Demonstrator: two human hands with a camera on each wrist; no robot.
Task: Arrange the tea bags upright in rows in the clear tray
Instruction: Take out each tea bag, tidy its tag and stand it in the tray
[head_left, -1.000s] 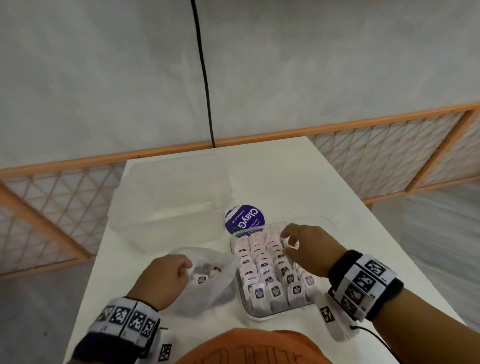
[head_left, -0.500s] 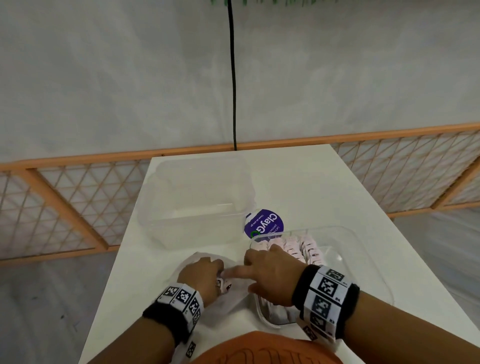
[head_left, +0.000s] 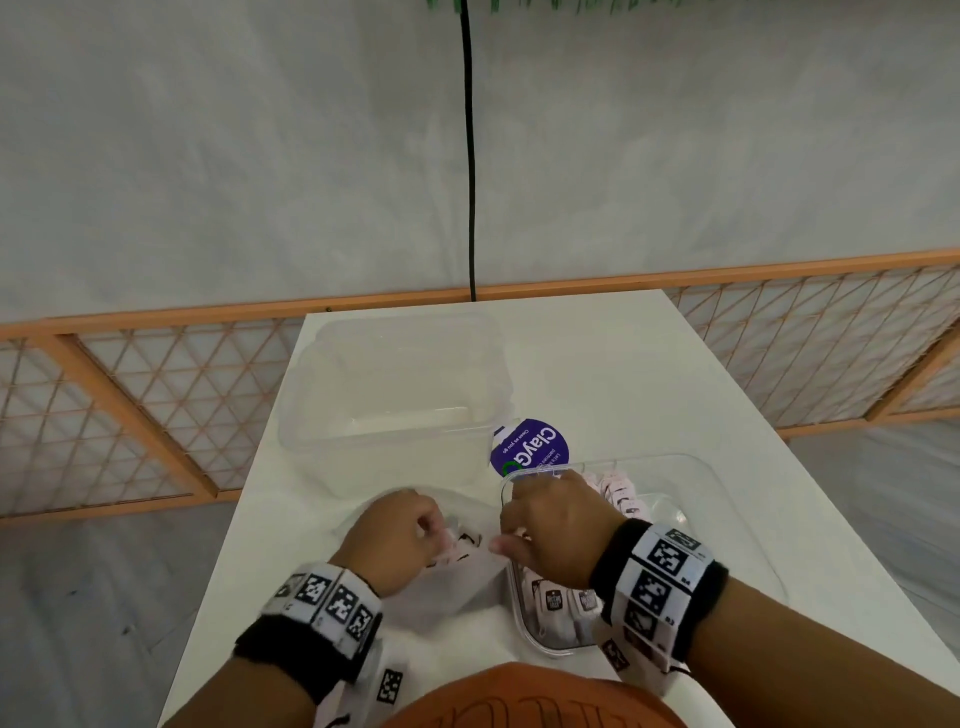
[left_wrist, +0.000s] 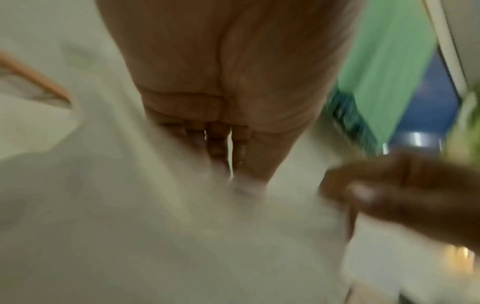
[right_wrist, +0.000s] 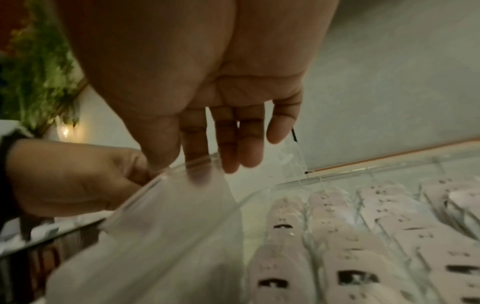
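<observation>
Both hands (head_left: 558, 525) crowd a plastic bag (head_left: 441, 587) beside the clear tray (head_left: 727, 519).

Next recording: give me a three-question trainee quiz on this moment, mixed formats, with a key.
1. True or false: the right hand is above the clear tray's left edge.
2. Multiple choice: the left hand grips a) the plastic bag, b) the purple label, c) the big empty tub.
3. Fill in: the tea bags in the tray stand in ____.

Key: 1 true; 2 a; 3 rows.
</observation>
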